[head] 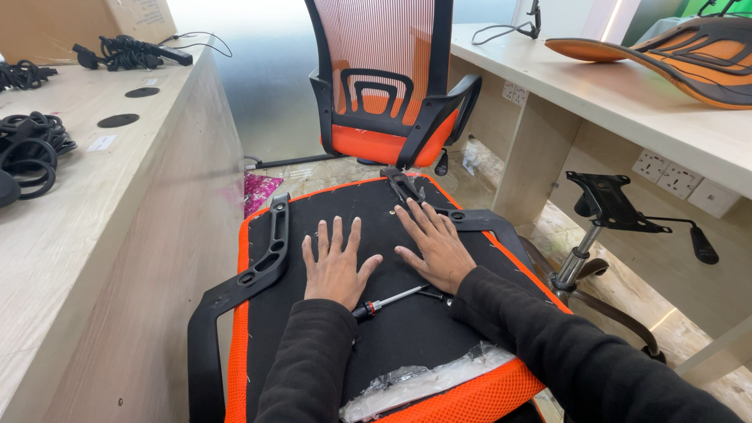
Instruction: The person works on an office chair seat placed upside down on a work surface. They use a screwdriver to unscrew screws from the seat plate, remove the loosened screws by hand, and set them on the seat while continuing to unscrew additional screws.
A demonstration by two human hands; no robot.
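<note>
An upturned orange chair seat (262,348) with a black underside lies in front of me. My left hand (335,262) and my right hand (432,244) rest flat on the black underside, fingers spread, holding nothing. A screwdriver (389,301) with a black and red handle lies between my wrists. A black armrest (249,276) is fixed along the seat's left edge, and another armrest (479,221) sits on the right. A small black bracket (401,185) rests at the seat's far edge.
An assembled orange mesh chair (388,86) stands behind. A chair base with gas lift and tilt plate (605,210) stands at the right. Wooden desks flank both sides; black cables (27,153) lie on the left desk and an orange chair part (689,55) on the right desk. A clear plastic bag (423,377) lies near me.
</note>
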